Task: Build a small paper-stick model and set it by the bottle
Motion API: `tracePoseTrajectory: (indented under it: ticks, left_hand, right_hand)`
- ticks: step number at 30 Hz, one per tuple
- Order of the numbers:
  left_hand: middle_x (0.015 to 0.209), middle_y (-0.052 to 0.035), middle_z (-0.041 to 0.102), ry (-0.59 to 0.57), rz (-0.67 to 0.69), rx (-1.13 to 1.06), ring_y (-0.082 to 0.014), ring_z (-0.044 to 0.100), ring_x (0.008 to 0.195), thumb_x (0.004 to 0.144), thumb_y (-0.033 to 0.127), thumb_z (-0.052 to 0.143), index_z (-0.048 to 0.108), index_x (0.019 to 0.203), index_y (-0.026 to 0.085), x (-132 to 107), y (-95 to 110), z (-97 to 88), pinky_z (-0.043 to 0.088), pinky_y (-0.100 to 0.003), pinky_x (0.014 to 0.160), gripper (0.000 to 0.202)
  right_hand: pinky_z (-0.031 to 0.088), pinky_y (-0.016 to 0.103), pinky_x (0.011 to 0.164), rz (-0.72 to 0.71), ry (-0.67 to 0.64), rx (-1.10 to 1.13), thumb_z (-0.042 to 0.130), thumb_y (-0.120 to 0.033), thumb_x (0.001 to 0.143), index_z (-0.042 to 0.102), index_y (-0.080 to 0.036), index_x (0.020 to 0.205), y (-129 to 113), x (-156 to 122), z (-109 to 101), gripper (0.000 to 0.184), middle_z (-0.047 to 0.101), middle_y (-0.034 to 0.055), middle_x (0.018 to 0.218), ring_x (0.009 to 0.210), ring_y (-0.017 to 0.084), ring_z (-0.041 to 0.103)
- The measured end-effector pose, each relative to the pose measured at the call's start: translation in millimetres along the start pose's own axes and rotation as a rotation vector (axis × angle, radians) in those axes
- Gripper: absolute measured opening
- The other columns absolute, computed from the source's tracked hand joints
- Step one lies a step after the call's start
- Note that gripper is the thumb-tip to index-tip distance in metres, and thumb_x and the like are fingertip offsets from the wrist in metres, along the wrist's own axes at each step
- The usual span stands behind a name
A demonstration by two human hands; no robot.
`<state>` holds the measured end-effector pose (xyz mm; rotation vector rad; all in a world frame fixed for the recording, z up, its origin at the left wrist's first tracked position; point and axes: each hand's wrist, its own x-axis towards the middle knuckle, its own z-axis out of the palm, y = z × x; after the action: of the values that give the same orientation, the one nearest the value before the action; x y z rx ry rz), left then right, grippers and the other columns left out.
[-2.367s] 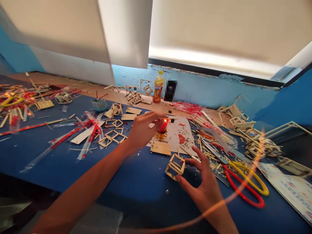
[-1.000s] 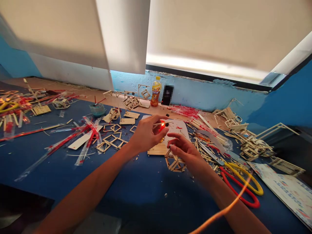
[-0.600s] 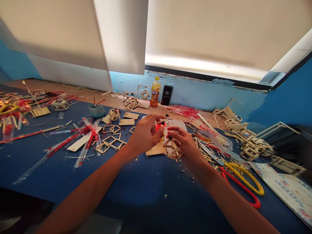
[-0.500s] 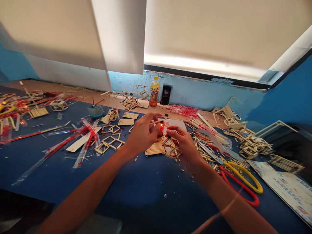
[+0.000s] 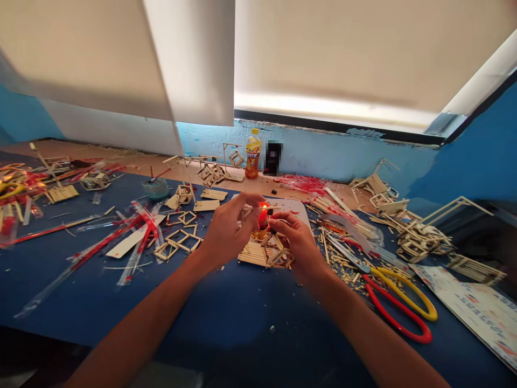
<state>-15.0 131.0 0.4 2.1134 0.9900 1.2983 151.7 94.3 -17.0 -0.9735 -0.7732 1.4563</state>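
Observation:
My left hand [image 5: 232, 223] is closed on a thin pale wooden stick [image 5: 275, 208], which lies level across the small flame [image 5: 264, 205]. Beneath the flame is a small amber lamp [image 5: 260, 234], partly covered by my fingers. My right hand [image 5: 297, 237] is pinched just right of the flame, by a small dark piece [image 5: 270, 213]; whether the fingertips grip it is unclear. A flat raft of sticks [image 5: 252, 253] lies below the hands. Joined stick frames [image 5: 278, 253] sit beside it, partly hidden by my right hand.
Scissors [image 5: 404, 302] with red and yellow handles lie at right among stick offcuts. Stick models [image 5: 424, 237] stand behind them. At left are red-and-clear plastic wrappers [image 5: 139, 221] and a glass jar [image 5: 155, 188]. A drink bottle [image 5: 253, 153] stands by the wall.
The stick in my left hand now reaches farther right over the flame. My right hand has shifted slightly left and down, closer to the lamp. The view has shifted slightly.

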Motion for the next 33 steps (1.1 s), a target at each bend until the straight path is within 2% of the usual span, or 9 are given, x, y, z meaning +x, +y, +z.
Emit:
tracePoseTrajectory:
  ticks: [5, 11, 18, 24, 33]
  left_hand:
    - [0.075, 0.0008, 0.068, -0.054, 0.017, -0.035, -0.0113, 0.065, 0.061, 0.102, 0.028, 0.056, 0.065, 0.113, 0.018, -2, 3, 0.1, 0.051, -0.023, 0.058, 0.017]
    - [0.084, -0.0018, 0.071, -0.086, 0.048, -0.054, -0.0106, 0.066, 0.062, 0.102, 0.026, 0.054, 0.067, 0.111, 0.017, -1, 4, -0.4, 0.053, -0.024, 0.061, 0.018]
    - [0.085, -0.0014, 0.073, -0.082, 0.044, -0.086, -0.0101, 0.066, 0.063, 0.101, 0.024, 0.055, 0.067, 0.111, 0.018, -1, 5, -0.9, 0.053, -0.022, 0.061, 0.016]
    - [0.082, 0.0004, 0.074, -0.09, 0.038, -0.127, -0.0087, 0.066, 0.06, 0.101, 0.025, 0.057, 0.067, 0.107, 0.018, -2, 8, -1.9, 0.052, -0.019, 0.059, 0.014]
    - [0.085, -0.0014, 0.076, -0.096, 0.023, -0.115, -0.0095, 0.068, 0.061, 0.1, 0.025, 0.055, 0.067, 0.107, 0.017, -2, 10, -1.9, 0.052, -0.021, 0.058, 0.015]
  right_hand:
    - [0.048, 0.025, 0.057, -0.012, -0.031, 0.041, 0.089, -0.035, 0.069, 0.069, -0.023, 0.09, 1, 3, 1, 0.032, 0.074, -0.002, 0.079, 0.061, 0.012, 0.063]
    - [0.048, 0.024, 0.056, -0.029, -0.09, 0.068, 0.09, -0.038, 0.069, 0.073, -0.022, 0.093, 2, 5, 2, 0.033, 0.072, -0.0021, 0.078, 0.062, 0.012, 0.064]
    - [0.049, 0.023, 0.056, -0.03, -0.119, 0.091, 0.089, -0.04, 0.071, 0.073, -0.023, 0.09, 7, 9, -1, 0.031, 0.071, -0.0028, 0.077, 0.06, 0.011, 0.063]
    - [0.05, 0.023, 0.056, -0.054, -0.135, 0.098, 0.087, -0.037, 0.074, 0.074, -0.023, 0.09, 6, 10, -3, 0.025, 0.071, -0.0028, 0.077, 0.059, 0.011, 0.063]
    - [0.05, 0.023, 0.055, -0.052, -0.122, 0.118, 0.086, -0.034, 0.072, 0.073, -0.023, 0.087, 6, 11, -3, 0.023, 0.072, -0.0028, 0.075, 0.059, 0.012, 0.064]
